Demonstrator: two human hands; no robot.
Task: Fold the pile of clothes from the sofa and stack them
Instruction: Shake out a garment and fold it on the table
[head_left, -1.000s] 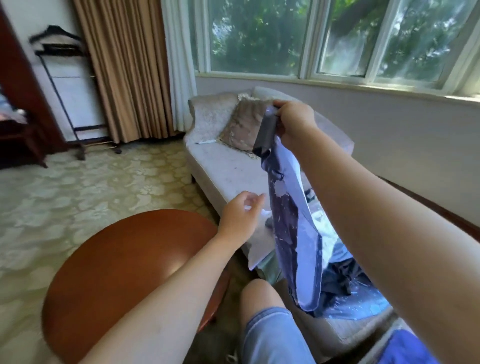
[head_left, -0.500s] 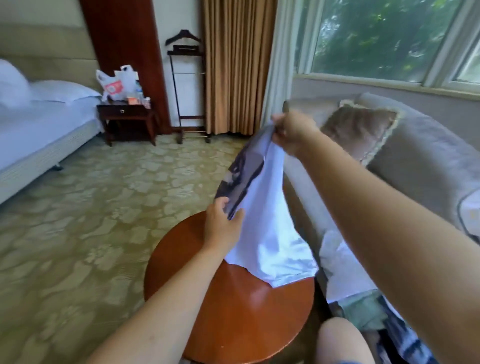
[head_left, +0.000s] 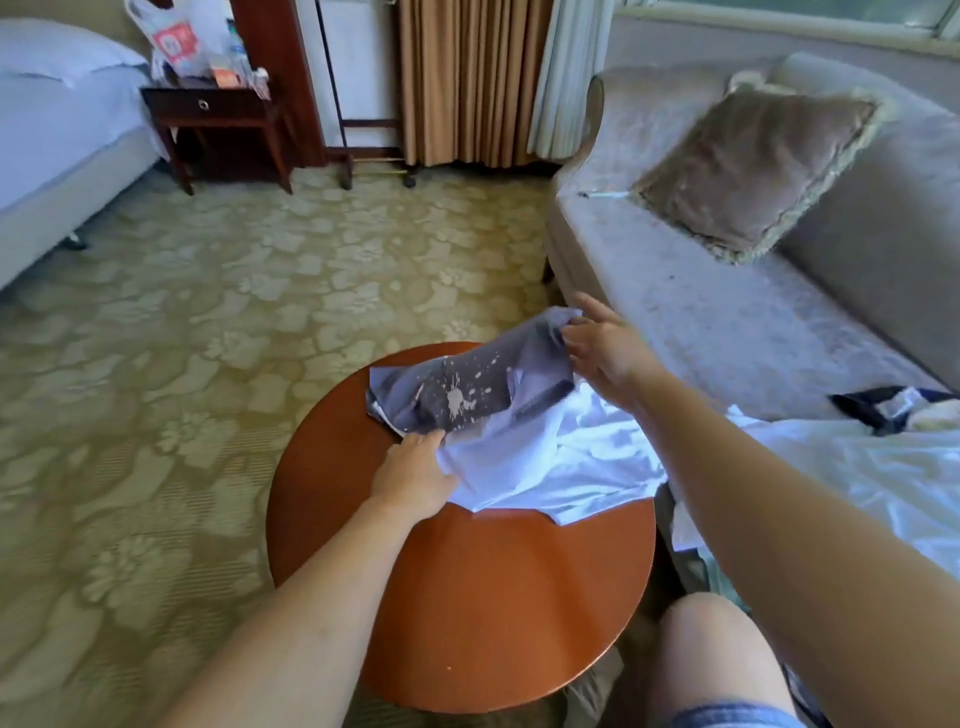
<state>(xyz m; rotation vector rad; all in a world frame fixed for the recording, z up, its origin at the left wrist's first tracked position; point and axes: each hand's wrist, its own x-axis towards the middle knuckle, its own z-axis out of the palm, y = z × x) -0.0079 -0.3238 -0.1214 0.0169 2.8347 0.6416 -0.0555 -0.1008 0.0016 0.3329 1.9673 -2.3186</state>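
We have brought the shirt (head_left: 524, 452) down onto the counter (head_left: 467, 597). Our left hand (head_left: 415, 480) and right hand (head_left: 605, 353) pinch its edges in their fingers, so folding can start.

The scene is lit brightly by daylight admitted through the window (head_left: 779, 18) at the upper right. A soft sheen is laid across the tabletop (head_left: 467, 597), and the white of the shirt (head_left: 545, 457) is nearly washed out (its folds are barely read). Lines are bowed toward the edges by the wide lens, and the forearms (head_left: 291, 639) are stretched. Slight softness is noted throughout.
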